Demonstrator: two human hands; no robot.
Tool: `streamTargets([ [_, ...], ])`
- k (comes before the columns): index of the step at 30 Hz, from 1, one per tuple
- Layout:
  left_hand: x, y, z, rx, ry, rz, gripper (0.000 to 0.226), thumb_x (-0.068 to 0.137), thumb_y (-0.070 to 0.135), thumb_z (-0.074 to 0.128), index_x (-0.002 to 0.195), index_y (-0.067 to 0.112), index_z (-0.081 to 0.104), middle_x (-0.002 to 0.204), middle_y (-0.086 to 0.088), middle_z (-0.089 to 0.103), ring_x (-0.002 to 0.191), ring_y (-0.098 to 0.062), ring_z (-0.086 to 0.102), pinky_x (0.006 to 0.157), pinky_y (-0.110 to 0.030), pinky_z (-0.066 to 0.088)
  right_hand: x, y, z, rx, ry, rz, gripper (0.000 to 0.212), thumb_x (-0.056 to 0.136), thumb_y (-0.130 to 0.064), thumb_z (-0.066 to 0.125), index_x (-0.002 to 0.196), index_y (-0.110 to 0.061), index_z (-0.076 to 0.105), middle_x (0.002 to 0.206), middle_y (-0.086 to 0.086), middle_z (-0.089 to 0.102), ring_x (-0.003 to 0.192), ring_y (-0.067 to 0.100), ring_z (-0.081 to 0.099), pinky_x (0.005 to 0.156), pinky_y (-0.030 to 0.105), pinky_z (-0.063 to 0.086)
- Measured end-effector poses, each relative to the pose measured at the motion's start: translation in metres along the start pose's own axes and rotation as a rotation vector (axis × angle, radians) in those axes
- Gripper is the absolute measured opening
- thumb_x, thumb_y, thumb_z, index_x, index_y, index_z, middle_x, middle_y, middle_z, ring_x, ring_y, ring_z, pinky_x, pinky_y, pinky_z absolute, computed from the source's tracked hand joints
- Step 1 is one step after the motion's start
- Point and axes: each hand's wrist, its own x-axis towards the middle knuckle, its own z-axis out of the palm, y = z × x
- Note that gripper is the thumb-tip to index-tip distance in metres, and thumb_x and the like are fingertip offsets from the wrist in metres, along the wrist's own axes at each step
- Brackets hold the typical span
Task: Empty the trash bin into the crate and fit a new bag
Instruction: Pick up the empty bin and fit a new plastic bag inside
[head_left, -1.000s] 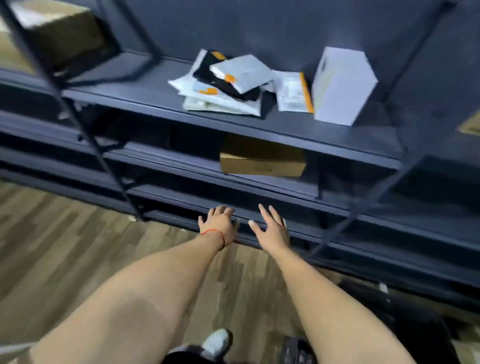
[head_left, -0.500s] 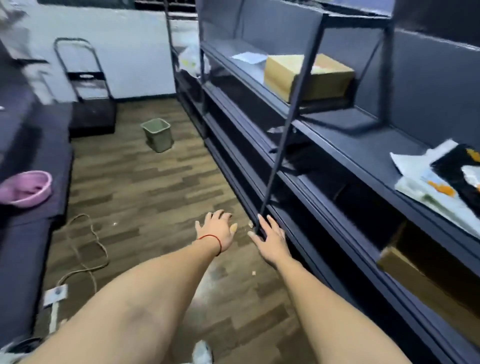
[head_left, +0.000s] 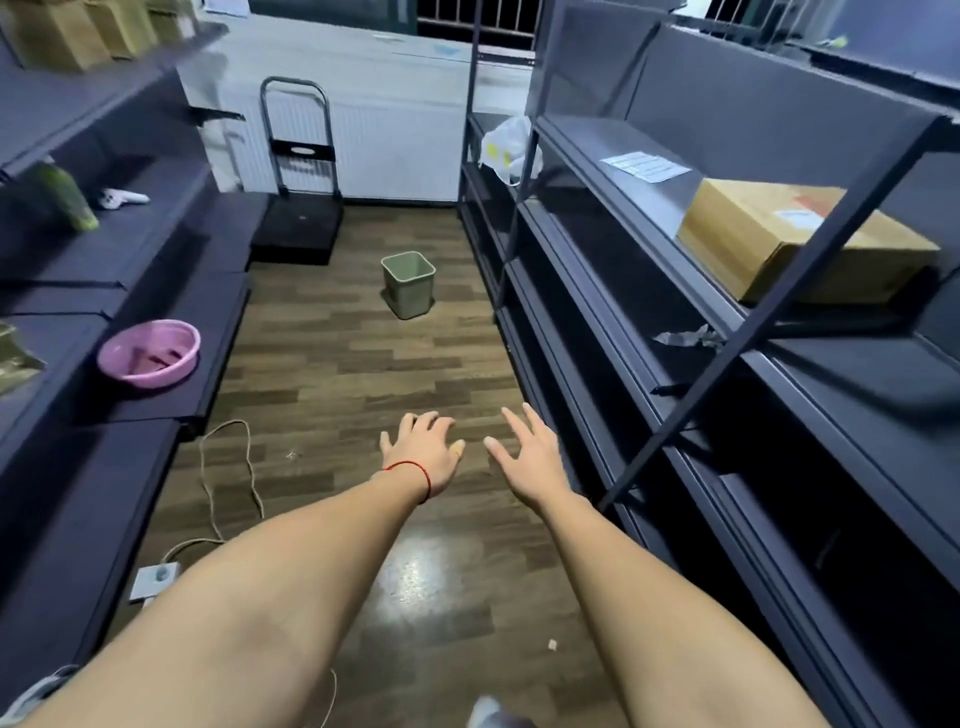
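A small pale green trash bin (head_left: 409, 285) stands upright on the wooden floor at the far end of the aisle, near the right-hand shelving. Its inside is not visible from here. My left hand (head_left: 425, 451), with a red string at the wrist, is stretched out in front of me, fingers spread and holding nothing. My right hand (head_left: 531, 456) is beside it, also spread and empty. Both hands are well short of the bin, over bare floor. No crate or new bag is in view.
Dark metal shelving (head_left: 727, 332) lines both sides of the aisle. A hand truck (head_left: 298, 208) stands at the far wall. A pink basin (head_left: 149, 353) sits on the left shelf, a cardboard box (head_left: 800, 244) on the right. A cord (head_left: 228, 467) and power strip (head_left: 156, 577) lie on the floor.
My view has swung left, from facing the right shelves to looking straight down the aisle. The bin now sits ahead in the middle. Both hands stay outstretched and empty.
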Motion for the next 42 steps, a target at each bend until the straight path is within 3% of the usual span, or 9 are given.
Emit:
streamTargets([
  [18,0.286,-0.023,-0.082,-0.049,0.060,-0.228,0.046,0.094,0.048,0.037,0.137,0.031,0.040,0.154,0.007,0.029,0.143,-0.019,0.017,0.114,-0.061,0.016,0.342,-0.055,-0.003,-0.077,-0.177,-0.162,0.064,0.092,-0.053,0.049,0.150,-0.034,0.028,0.163,-0.003,0.008,0.148,0.027,0.010,0.119,0.043,0.016],
  [30,0.494,-0.096,-0.149,-0.061,0.016,-0.209,0.046,0.094,0.048,0.039,0.137,0.031,0.040,0.155,0.007,0.027,0.143,-0.022,0.015,0.114,-0.061,0.015,0.551,-0.130,0.036,-0.115,-0.204,-0.137,0.063,0.092,-0.052,0.049,0.149,-0.032,0.030,0.164,-0.003,0.007,0.148,0.026,0.010,0.120,0.043,0.018],
  [42,0.718,-0.108,-0.205,-0.032,-0.017,-0.179,0.047,0.094,0.048,0.038,0.137,0.030,0.040,0.154,0.006,0.029,0.142,-0.022,0.017,0.113,-0.062,0.016,0.773,-0.156,0.030,-0.092,-0.181,-0.089,0.062,0.092,-0.051,0.049,0.149,-0.031,0.032,0.164,-0.002,0.008,0.147,0.028,0.012,0.119,0.042,0.017],
])
